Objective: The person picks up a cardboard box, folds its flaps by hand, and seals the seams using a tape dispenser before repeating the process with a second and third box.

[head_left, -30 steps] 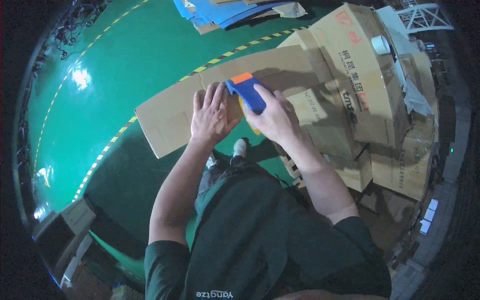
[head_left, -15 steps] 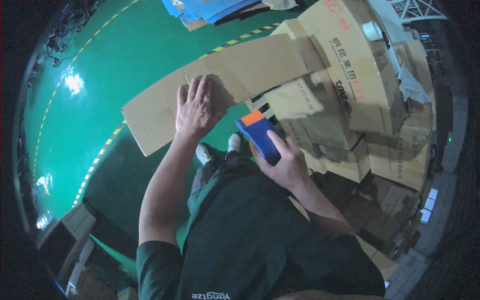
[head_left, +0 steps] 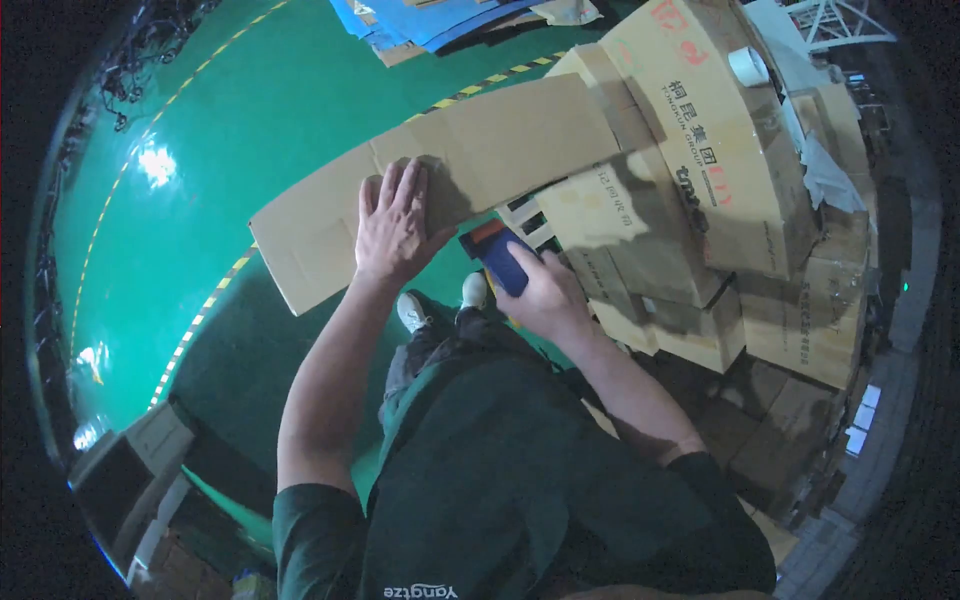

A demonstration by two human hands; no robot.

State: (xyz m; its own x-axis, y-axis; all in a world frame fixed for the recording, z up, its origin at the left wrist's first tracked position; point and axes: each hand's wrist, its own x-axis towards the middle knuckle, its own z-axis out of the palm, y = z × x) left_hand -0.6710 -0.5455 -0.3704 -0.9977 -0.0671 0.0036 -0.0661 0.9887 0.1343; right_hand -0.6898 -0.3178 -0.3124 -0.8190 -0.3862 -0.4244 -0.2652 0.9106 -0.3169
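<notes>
A long, flat brown cardboard box [head_left: 500, 135] reaches from the centre towards the stacked cartons on the right. My left hand [head_left: 392, 225] lies on its top, palm down with fingers stretched out. My right hand [head_left: 550, 295] is closed around a blue tool with an orange end that looks like a tape dispenser [head_left: 507, 262]. The tool is just below the box's near edge, its orange end towards the box and partly in shadow. My right fingers hide its lower part.
Printed cartons [head_left: 720, 140] are stacked at the right, with a white tape roll [head_left: 747, 67] on top. Blue sheets [head_left: 430, 22] lie at the far side. Yellow-black tape [head_left: 205, 315] marks the green floor [head_left: 250, 130]. Other boxes [head_left: 150, 440] stand at lower left.
My right hand has moved left and slightly up with the tape dispenser, bringing it closer to the box's near edge. The left hand stays on the box.
</notes>
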